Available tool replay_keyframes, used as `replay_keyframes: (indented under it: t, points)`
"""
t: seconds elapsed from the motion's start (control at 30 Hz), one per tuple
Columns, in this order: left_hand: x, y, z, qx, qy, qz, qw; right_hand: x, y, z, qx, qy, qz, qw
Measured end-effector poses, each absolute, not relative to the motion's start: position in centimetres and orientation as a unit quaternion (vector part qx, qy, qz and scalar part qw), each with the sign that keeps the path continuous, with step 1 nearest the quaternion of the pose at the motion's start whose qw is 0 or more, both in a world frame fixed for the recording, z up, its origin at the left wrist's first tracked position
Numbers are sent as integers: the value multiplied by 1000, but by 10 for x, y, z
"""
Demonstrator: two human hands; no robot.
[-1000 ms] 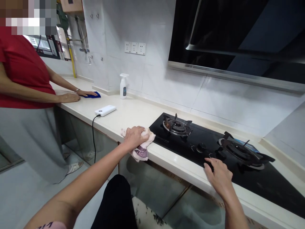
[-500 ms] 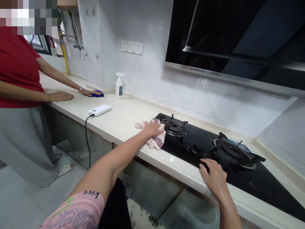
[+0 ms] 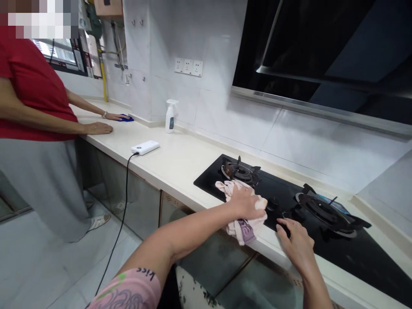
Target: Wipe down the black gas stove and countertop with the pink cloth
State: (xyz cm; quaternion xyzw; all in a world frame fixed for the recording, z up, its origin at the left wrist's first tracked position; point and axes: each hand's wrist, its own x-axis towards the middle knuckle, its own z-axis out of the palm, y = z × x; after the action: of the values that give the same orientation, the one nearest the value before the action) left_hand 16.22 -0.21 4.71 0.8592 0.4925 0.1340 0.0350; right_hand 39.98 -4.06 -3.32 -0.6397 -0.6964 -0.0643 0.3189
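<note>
A pink and purple cloth (image 3: 247, 229) lies bunched under my left hand (image 3: 246, 202), which presses on it at the front edge of the black gas hob (image 3: 209, 178). Part of the cloth hangs over the counter's front edge. To the right, my right hand (image 3: 296, 240) rests at the hob's front edge, its fingers apart and holding nothing. The hob's control knob (image 3: 273, 204) shows between the two hands. Behind the cloth stands the left burner (image 3: 240, 171); the right burner (image 3: 325, 210) is beyond my right hand.
A white spray bottle (image 3: 169, 118) and a white power bank (image 3: 145, 147) with a black cable (image 3: 125, 201) stand on the pale counter (image 3: 183, 161). At the left a person in red (image 3: 38, 86) wipes with a blue cloth (image 3: 128, 118). A range hood (image 3: 322, 51) overhangs the hob.
My left hand has slid the cloth rightward and toward me, from the hob's left edge to its front. My right hand stays about where it was. The other person's blue cloth has moved farther back.
</note>
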Motion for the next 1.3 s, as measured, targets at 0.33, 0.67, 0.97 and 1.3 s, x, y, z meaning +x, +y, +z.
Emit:
replay_keyframes:
  t: [0.33,0.67,0.97,1.3]
  points:
    - [170,-22,36,900,400,164,64,411,-41,-33,-643,-694,-41,320]
    - [-11,-7,41,785,587,196,30,416,-45,-31,-650,-695,-16,307]
    - [-160,15,60,611,777,152,-20,415,-44,-32,-644,-688,-2,334]
    - [-60,-36,40,661,715,195,-117,400,-59,-12,-653,-549,71,518]
